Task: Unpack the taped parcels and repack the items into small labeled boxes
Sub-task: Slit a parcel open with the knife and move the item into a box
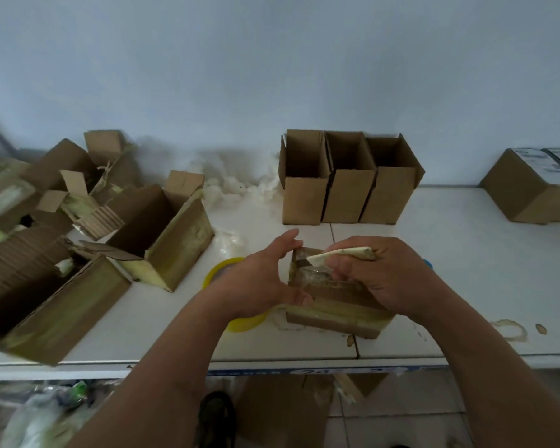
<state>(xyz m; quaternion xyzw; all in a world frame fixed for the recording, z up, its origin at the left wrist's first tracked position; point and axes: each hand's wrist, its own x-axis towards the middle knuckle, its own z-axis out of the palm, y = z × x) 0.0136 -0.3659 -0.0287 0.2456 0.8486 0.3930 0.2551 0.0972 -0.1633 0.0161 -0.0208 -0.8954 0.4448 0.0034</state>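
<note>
The parcel (333, 305) sits on the tabletop (466, 270). Left hand (259, 279) steadies it, fingers relaxed; right hand (379, 273) grips what looks like a cutter (340, 254) at its taped top.

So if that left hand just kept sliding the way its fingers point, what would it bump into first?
Most likely the taped parcel: the left hand points right, fingers open, already at the parcel's left side. Beyond it, the right hand grips a taped tool. Depth is hard to judge.
</note>
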